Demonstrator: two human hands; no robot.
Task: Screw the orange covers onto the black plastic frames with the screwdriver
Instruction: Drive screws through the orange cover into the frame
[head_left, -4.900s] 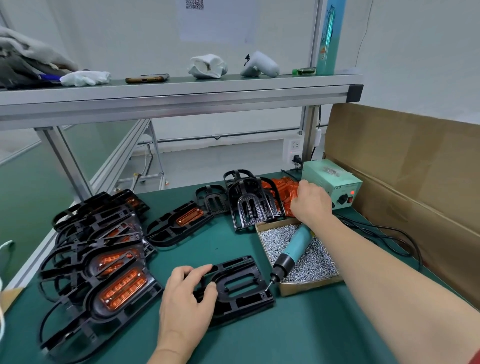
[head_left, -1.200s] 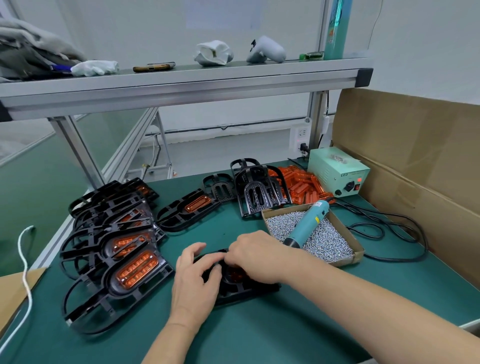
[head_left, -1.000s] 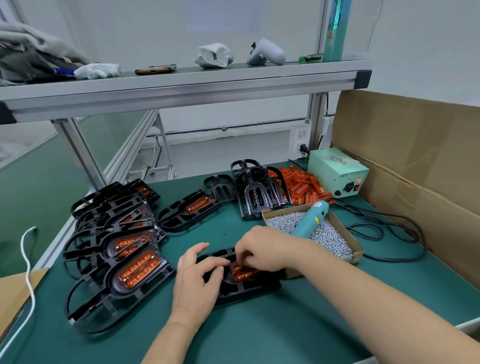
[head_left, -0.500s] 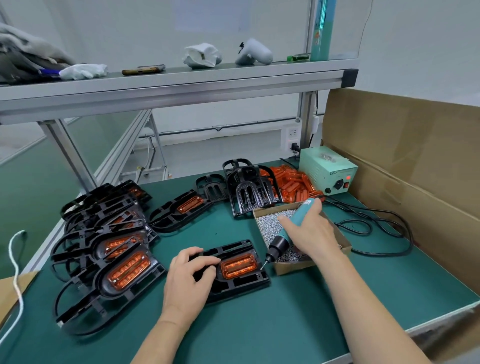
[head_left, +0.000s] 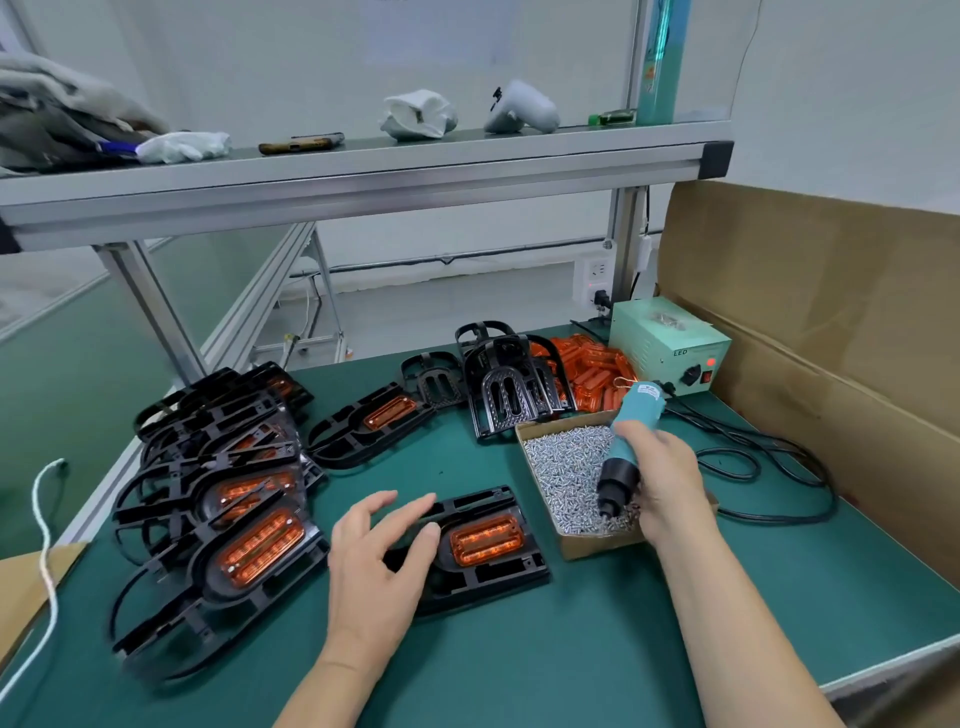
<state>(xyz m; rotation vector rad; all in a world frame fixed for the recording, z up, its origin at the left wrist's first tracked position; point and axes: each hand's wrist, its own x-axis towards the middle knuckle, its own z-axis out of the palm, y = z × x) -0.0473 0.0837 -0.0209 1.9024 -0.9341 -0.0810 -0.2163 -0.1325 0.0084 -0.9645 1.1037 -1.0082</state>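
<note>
A black plastic frame (head_left: 493, 571) lies flat on the green mat in front of me, with an orange cover (head_left: 485, 539) seated in it. My left hand (head_left: 382, 571) rests on the frame's left part, fingers spread and fairly straight. My right hand (head_left: 662, 486) grips the teal electric screwdriver (head_left: 626, 441), its black nose tipped down into the cardboard box of screws (head_left: 563, 467). The bit's tip is buried among the screws. Loose orange covers (head_left: 592, 376) are heaped behind the box.
Several frames with covers fitted are stacked at the left (head_left: 223, 499); one more (head_left: 374, 423) lies mid-table. Bare black frames (head_left: 511, 387) stand at the back. A green power supply (head_left: 670, 345) and its cables (head_left: 753, 467) sit right, against a cardboard wall (head_left: 831, 322).
My right hand pressed the orange cover into the frame, then picked up the screwdriver and swung its tip from beside the frame into the screw box. My left hand's fingers have loosened on the frame.
</note>
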